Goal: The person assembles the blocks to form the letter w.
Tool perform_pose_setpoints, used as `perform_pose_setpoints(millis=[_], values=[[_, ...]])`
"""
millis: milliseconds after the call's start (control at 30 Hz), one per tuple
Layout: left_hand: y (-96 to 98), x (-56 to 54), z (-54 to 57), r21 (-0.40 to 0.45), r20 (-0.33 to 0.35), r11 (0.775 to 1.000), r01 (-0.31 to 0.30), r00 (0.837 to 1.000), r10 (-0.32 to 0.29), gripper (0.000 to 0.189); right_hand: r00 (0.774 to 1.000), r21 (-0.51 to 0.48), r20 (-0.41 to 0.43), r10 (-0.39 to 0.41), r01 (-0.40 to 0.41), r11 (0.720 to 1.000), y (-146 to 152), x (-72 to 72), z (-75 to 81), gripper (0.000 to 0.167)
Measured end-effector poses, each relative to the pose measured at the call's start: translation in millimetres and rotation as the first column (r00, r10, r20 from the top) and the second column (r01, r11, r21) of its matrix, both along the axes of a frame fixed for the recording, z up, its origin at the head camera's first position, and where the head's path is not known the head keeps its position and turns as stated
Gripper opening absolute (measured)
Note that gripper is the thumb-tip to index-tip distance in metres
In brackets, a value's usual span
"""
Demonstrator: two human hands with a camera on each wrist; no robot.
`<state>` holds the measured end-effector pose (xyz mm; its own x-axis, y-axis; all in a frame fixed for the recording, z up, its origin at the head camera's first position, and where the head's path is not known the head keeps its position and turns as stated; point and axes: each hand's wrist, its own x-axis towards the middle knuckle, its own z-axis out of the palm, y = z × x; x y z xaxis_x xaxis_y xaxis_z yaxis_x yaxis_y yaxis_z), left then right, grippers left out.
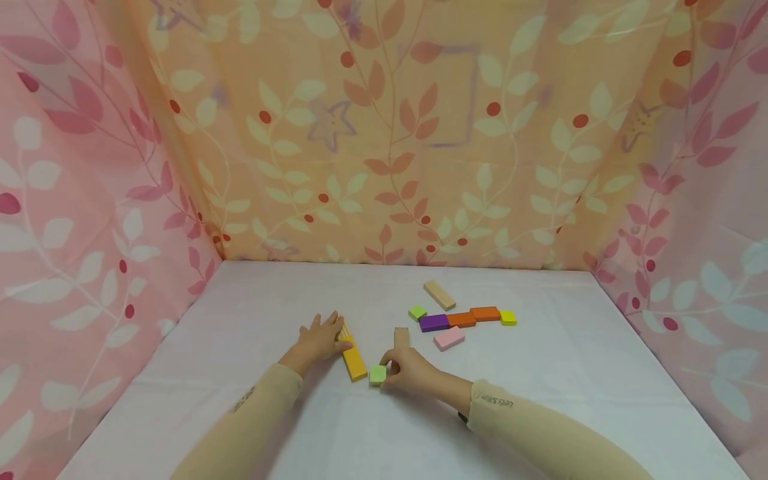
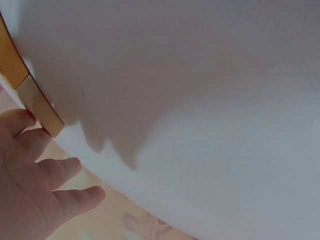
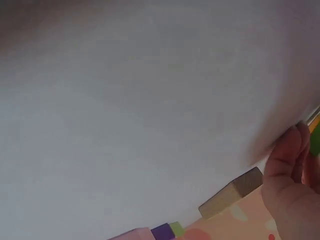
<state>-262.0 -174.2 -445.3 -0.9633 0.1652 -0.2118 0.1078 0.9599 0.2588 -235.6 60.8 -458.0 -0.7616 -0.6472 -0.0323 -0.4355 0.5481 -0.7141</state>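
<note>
In the head view my left hand [image 1: 319, 339] lies with spread fingers beside a yellow block [image 1: 355, 360] and a pale wooden block [image 1: 344, 328] set end to end. The left wrist view shows its fingertips touching the wooden block [image 2: 42, 107], with the yellow block [image 2: 11, 57] beyond. My right hand [image 1: 414, 372] pinches a light green block [image 1: 377, 375] between thumb and curled fingers, just right of the yellow block's near end. In the right wrist view that green block [image 3: 315, 140] is mostly hidden behind the right hand [image 3: 292, 185].
Behind the right hand lies another wooden block [image 1: 401, 337]. Farther back right, a purple block [image 1: 434, 323], two orange blocks [image 1: 485, 314] and a yellow cube [image 1: 508, 318] form a row. A green cube [image 1: 417, 312], pink block [image 1: 449, 339] and wooden block [image 1: 440, 295] surround it.
</note>
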Motion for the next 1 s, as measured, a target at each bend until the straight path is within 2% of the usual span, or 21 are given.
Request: perform_pose_setpoints(millis=[167,333,600,1000], values=[[0.1,-1.2,-1.8,-0.002,0.004,1.0,-0.002,1.0,0.002,0.072,0.993,0.037,0.117,-0.003,-0.001,0.999,-1.0,-3.5,0.5,0.032],[1.3,-1.5,-3.2,0.0,0.022,1.0,-0.008,1.0,0.008,0.072,0.982,0.057,0.189,-0.003,-0.008,0.998,-1.7,-5.9,3.0,0.023],[2.0,-1.0,-0.3,0.023,0.032,1.0,-0.011,0.999,0.011,0.072,0.975,0.061,0.22,-0.016,0.002,0.998,-3.0,-5.8,3.5,0.019],[3.1,-1.2,3.2,-0.011,0.039,1.0,-0.007,0.999,0.007,0.071,0.973,0.061,0.231,-0.029,0.015,0.998,-7.2,-5.3,2.7,0.022]])
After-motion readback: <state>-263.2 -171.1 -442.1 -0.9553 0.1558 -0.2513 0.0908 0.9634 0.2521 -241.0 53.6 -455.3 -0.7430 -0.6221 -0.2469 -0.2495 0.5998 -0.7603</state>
